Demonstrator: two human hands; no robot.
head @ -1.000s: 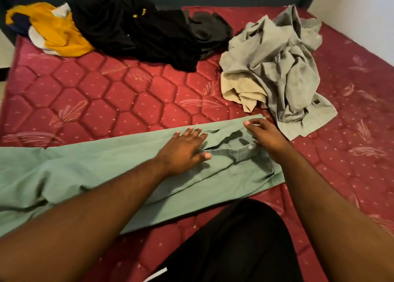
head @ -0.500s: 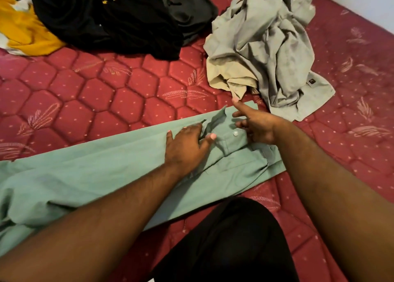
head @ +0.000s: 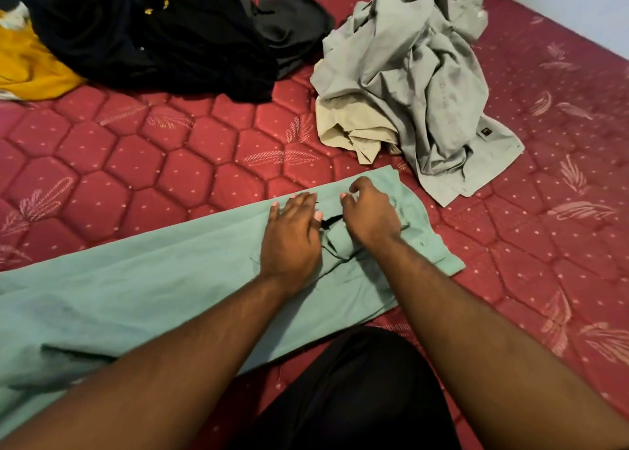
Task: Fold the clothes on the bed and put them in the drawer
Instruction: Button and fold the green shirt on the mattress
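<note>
Early on: the left hand (head: 291, 235) presses flat and the right hand (head: 369, 211) pinches the green trousers (head: 136, 300) at centre, with three unfolded piles along the top of the bed (head: 190, 177).

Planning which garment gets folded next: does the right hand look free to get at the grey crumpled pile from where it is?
Probably yes. The grey pile lies just beyond the right hand, with only bare mattress and green trousers between. The hand would first have to let go of the waistband.
</note>
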